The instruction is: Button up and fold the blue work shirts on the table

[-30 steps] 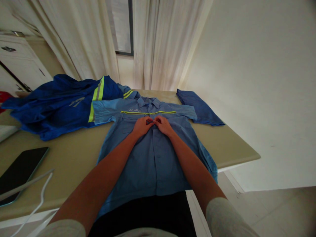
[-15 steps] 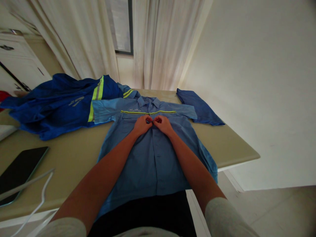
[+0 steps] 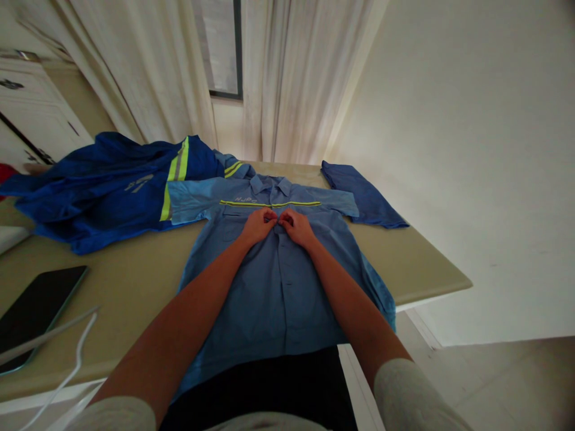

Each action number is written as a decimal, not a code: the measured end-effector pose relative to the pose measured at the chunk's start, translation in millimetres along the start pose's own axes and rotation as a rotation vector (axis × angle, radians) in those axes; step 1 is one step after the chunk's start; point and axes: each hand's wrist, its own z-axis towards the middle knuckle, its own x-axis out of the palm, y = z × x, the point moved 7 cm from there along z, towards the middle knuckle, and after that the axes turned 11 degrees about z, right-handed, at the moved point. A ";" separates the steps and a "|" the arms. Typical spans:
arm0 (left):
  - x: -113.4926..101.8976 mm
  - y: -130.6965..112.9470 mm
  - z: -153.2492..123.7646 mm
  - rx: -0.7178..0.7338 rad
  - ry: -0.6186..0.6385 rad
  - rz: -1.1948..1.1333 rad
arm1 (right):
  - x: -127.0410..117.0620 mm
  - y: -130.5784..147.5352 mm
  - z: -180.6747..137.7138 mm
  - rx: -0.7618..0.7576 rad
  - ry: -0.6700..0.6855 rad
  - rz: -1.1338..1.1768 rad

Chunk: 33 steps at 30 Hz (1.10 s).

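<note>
A light blue short-sleeved work shirt with a yellow chest stripe lies face up on the beige table, its hem hanging over the near edge. My left hand and my right hand meet at the shirt's front placket just below the stripe. Both hands have curled fingers pinching the placket fabric, fingertips almost touching each other.
A dark blue jacket with reflective yellow stripes is heaped at the left rear. A folded dark blue garment lies at the right rear. A dark tablet and a white cable rest at the near left. Curtains hang behind.
Both hands stay pinched at the placket and have shifted very slightly up towards the collar. The shirt has not moved otherwise.
</note>
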 end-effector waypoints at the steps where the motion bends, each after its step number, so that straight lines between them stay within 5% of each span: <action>1: 0.4 0.3 0.4 -0.002 0.000 0.005 | 0.1 0.2 0.0 0.000 -0.002 -0.001; 7: 4.6 -3.7 -4.3 0.009 -0.002 0.166 | 1.8 -3.3 3.8 0.025 -0.016 0.034; 18: 2.4 -40.6 -21.3 0.271 -0.077 0.740 | 2.4 -21.7 10.5 0.298 -0.023 0.068; 29: -1.5 -35.5 -25.7 0.232 -0.054 0.728 | -12.6 -19.3 -1.3 0.189 -0.213 0.235; 33: -3.6 -33.6 -27.5 0.269 -0.044 0.688 | -19.9 -1.2 -5.7 0.179 -0.241 0.102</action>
